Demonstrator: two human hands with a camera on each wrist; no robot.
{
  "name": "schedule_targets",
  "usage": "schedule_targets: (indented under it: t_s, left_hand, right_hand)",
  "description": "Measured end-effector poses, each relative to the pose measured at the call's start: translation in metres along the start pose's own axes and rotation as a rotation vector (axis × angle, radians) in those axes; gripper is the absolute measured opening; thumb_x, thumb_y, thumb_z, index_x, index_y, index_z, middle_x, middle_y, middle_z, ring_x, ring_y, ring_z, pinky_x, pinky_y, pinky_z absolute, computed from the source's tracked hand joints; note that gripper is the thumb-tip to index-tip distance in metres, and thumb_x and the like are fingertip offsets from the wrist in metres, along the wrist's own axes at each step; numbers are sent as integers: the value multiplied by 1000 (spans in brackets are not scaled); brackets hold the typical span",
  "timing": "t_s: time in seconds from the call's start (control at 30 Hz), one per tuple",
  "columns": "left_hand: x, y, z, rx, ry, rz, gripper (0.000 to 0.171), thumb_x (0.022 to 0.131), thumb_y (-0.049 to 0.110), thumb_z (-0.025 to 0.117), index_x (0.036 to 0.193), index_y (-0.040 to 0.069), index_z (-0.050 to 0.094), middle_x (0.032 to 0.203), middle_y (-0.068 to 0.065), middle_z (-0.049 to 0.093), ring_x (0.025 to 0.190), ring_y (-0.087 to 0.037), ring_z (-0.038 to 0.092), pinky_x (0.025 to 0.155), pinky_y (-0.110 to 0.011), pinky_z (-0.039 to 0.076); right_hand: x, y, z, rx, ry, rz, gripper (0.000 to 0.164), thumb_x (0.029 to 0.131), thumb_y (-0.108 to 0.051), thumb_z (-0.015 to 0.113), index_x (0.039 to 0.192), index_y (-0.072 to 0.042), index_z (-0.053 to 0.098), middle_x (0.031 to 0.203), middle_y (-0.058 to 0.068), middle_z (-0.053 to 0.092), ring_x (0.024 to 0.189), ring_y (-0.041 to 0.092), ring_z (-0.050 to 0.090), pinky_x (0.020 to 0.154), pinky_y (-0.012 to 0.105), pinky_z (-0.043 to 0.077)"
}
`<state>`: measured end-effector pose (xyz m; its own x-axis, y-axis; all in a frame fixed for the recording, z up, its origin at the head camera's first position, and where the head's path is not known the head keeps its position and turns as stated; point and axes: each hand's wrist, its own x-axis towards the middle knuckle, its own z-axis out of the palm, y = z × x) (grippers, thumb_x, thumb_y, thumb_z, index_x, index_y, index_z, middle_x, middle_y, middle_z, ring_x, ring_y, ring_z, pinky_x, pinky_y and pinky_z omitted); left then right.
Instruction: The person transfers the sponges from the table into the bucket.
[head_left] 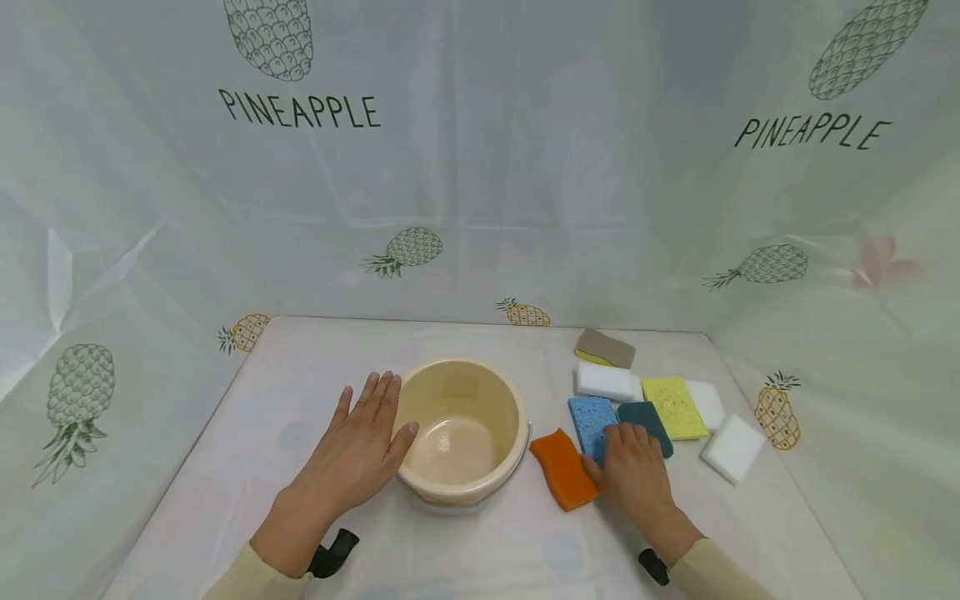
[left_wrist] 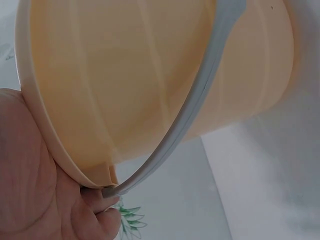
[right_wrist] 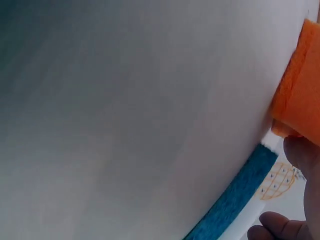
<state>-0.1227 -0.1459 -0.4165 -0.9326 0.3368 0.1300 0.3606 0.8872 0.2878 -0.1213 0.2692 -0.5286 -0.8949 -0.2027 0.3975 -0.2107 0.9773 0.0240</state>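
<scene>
Sleeves [head_left: 255, 577] nearest, we had the left hand [head_left: 358, 452] spread against the bucket [head_left: 461, 493]; whether the right hand [head_left: 635, 477] pinched the blue sponge [head_left: 591, 417] beside the orange sponge [head_left: 564, 473], we could not tell. Crowding risked dragging both.

A round, cream-coloured plastic bucket [head_left: 456, 442] stands upright with its mouth facing up and its grey, curved handle [left_wrist: 182, 120] lowered along the side; the left hand [head_left: 358, 450] rests against the rim. To its right lies a thick, bright orange rectangular sponge [head_left: 564, 471], set at a slant, the right hand's [head_left: 636, 467] thumb at its edge. A light blue, pitted rectangular sponge [head_left: 589, 417] lies just behind, partly hidden by the fingers, though actual contact is hard to judge.
</scene>
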Motion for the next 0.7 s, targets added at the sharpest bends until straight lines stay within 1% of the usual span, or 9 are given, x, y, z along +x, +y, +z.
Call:
schedule_targets:
  t_s: [0.1,0.2,0.27,0.33,0.43,0.53,0.63,0.7]
  left_hand:
    - [0,0,0,1,4,0,74,113,48,41,164,-4,27,171,-21,30,162,-39,21,129,-65,15]
    - [1,-1,0,5,11,1,75,113,48,42,164,-4,28,170,-22,31,161,-40,22,129,-65,16]
    - [1,-1,1,4,15,3,75,112,48,42,164,-5,28,170,-23,32,161,-40,23,129,-66,16]
    - [1,-1,2,-2,14,5,75,112,48,42,164,-5,28,170,-22,31,161,-40,24,129,-66,16]
    - [0,-1,2,-11,8,7,74,113,48,40,164,-4,28,171,-22,30,161,-39,22,129,-66,15]
    - [0,0,2,-14,11,14,74,113,48,40,164,-4,29,171,-21,29,161,-39,22,128,-67,15]
    - [0,0,2,-18,16,13,73,113,47,40,164,-4,29,171,-21,30,161,-39,23,128,-67,15]
    - [-1,0,2,-22,17,10,73,113,47,41,164,-4,28,171,-21,31,161,-40,23,128,-66,15]
  right_hand:
    - [1,-4,1,-16,-17,-10,55,84,-42,87,97,4,60,83,15,54,76,30,46,65,38,40]
    - [2,-3,1,-38,-4,-17,54,85,-43,86,86,2,56,75,12,46,70,28,42,60,36,37]
    - [1,-1,1,-45,-14,-1,55,85,-45,84,82,0,53,72,10,43,68,27,41,59,36,35]
    - [0,3,0,-49,-44,31,57,86,-48,82,80,0,52,73,10,44,69,28,42,60,36,35]
    - [-2,9,-1,-61,-105,84,62,86,-54,80,81,2,54,75,12,46,73,31,46,63,39,37]
    - [-4,15,-2,-88,-164,119,70,86,-61,76,85,6,55,78,15,49,78,34,48,66,43,40]
    - [-5,17,-1,-108,-202,137,79,85,-68,73,89,9,57,83,19,52,82,36,49,69,45,43]
    - [-5,18,-1,-115,-208,143,83,85,-72,71,90,10,57,84,20,53,82,36,49,68,45,43]
